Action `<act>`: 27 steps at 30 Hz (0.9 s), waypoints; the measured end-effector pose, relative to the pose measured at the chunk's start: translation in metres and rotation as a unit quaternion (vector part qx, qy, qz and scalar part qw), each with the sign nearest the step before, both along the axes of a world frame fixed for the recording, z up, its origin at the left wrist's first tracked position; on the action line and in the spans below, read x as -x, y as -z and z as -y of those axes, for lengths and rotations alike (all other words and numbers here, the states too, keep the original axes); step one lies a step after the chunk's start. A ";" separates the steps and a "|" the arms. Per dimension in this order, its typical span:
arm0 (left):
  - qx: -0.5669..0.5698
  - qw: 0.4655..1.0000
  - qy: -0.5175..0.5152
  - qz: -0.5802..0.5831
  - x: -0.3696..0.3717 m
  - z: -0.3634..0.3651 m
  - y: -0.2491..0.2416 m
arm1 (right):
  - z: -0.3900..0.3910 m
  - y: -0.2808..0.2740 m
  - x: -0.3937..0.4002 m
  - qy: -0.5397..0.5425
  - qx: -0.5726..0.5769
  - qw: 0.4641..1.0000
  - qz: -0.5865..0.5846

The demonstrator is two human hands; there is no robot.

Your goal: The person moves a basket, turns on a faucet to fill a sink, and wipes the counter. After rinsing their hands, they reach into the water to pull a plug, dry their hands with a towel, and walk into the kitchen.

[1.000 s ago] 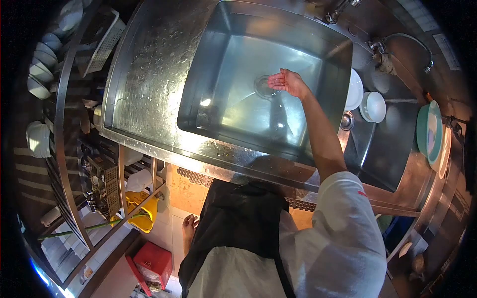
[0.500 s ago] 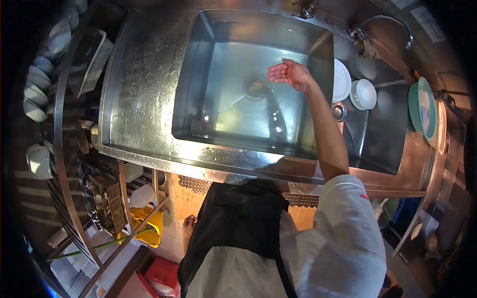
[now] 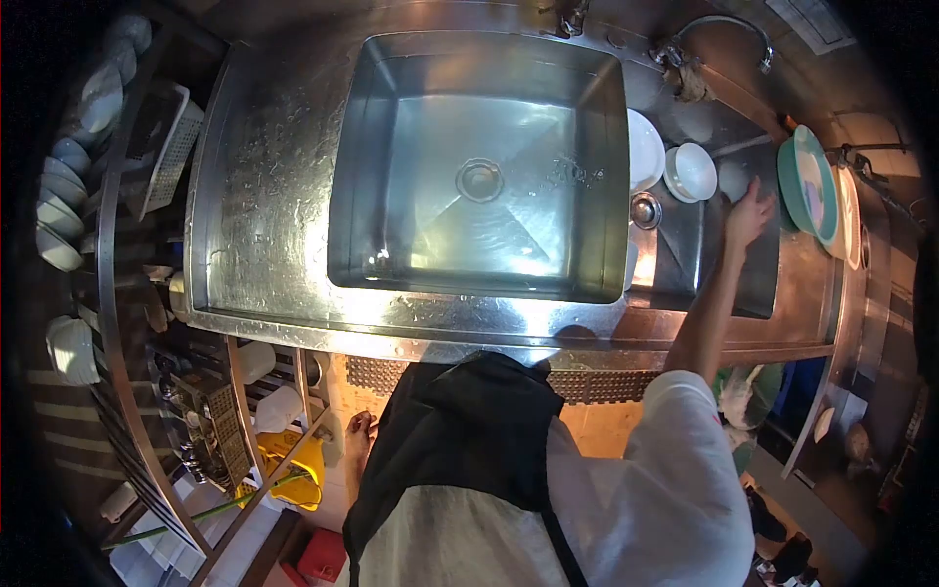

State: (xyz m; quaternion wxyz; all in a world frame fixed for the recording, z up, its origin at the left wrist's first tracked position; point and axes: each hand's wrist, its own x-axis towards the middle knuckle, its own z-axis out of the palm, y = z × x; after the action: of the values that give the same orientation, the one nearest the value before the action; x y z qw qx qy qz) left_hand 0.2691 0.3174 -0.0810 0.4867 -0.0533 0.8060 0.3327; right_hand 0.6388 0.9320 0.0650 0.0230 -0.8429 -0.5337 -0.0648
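My right hand (image 3: 748, 217) is over the right-hand sink basin (image 3: 748, 289), fingers stretched and apart, with nothing visible in it. Just left of it sit white bowls (image 3: 691, 173), and beyond them a white plate (image 3: 645, 152) leans by the basin divider. A round shiny metal piece (image 3: 645, 210) is below the bowls. My left hand (image 3: 361, 427) hangs low beside the black apron (image 3: 460, 421), away from the sink; its fingers look loosely curled and apart, and I see nothing in them. The large left sink basin (image 3: 421, 235) holds clear water over its drain (image 3: 480, 180).
A teal basin (image 3: 808, 186) stands on edge at the right. Taps (image 3: 675, 49) rise along the back. The wet metal drainboard (image 3: 264, 186) lies left. Shelves there carry stacked white bowls (image 3: 61, 215), a white basket (image 3: 171, 147) and a yellow container (image 3: 298, 470).
My right hand has moved right, from above the large water-filled basin into the right-hand basin beside the bowls. The view has shifted slightly. My left hand still hangs low.
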 end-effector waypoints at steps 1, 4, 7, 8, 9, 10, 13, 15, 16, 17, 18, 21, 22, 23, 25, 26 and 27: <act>0.011 1.000 0.011 -0.010 -0.001 -0.002 0.003 | -0.005 0.034 -0.018 -0.079 -0.102 0.969 -0.210; -0.008 1.000 -0.016 0.008 -0.007 0.009 0.006 | 0.017 0.094 0.001 -0.221 -0.169 0.850 -0.448; -0.064 0.996 -0.054 0.042 -0.009 0.008 0.012 | 0.049 0.090 0.067 -0.276 -0.042 0.845 -0.456; -0.030 0.997 -0.060 0.034 -0.012 -0.001 0.002 | 0.058 0.090 0.088 -0.321 -0.032 0.823 -0.468; 0.002 0.997 -0.066 0.025 -0.013 -0.007 -0.004 | 0.061 0.099 0.103 -0.325 0.021 0.830 -0.452; 0.002 0.997 -0.069 0.023 -0.013 -0.005 -0.004 | 0.061 0.116 0.114 -0.329 0.073 0.835 -0.434; -0.027 0.996 -0.081 0.014 -0.018 0.008 0.003 | 0.057 0.166 0.137 -0.375 0.142 0.779 -0.481; -0.039 0.992 -0.120 0.019 -0.024 0.021 0.012 | 0.065 0.165 0.157 -0.406 0.238 0.773 -0.425; -0.040 0.991 -0.127 0.017 -0.029 0.023 0.012 | 0.069 0.165 0.163 -0.412 0.241 0.769 -0.424; -0.053 0.988 -0.143 0.022 -0.035 0.025 0.012 | 0.074 0.164 0.169 -0.427 0.272 0.766 -0.397; -0.066 0.985 -0.157 0.026 -0.040 0.027 0.012 | 0.077 0.164 0.174 -0.440 0.303 0.761 -0.368; -0.009 0.996 -0.079 -0.031 -0.052 0.041 0.023 | 0.086 0.185 0.183 -0.435 0.375 0.726 -0.378; 0.002 0.996 -0.086 -0.032 -0.056 0.050 0.032 | 0.090 0.190 0.186 -0.426 0.392 0.726 -0.370; 0.002 0.995 -0.094 -0.036 -0.061 0.061 0.044 | 0.094 0.193 0.188 -0.433 0.393 0.722 -0.370; -0.029 0.991 -0.130 -0.018 -0.066 0.077 0.062 | 0.102 0.202 0.191 -0.474 0.408 0.712 -0.319; 0.002 0.995 -0.091 -0.045 -0.067 0.052 0.029 | 0.104 0.218 0.187 -0.539 0.387 0.693 -0.281; -0.024 0.994 -0.094 -0.051 -0.069 0.060 0.044 | 0.101 0.241 0.186 -0.610 0.357 0.664 -0.245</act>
State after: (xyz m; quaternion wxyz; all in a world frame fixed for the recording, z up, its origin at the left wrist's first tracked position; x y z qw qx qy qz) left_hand 0.3385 0.2578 -0.1254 0.4130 -0.0998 0.8127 0.3987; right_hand 0.4528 0.8308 -0.1755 -0.1158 -0.2579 -0.8857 0.3682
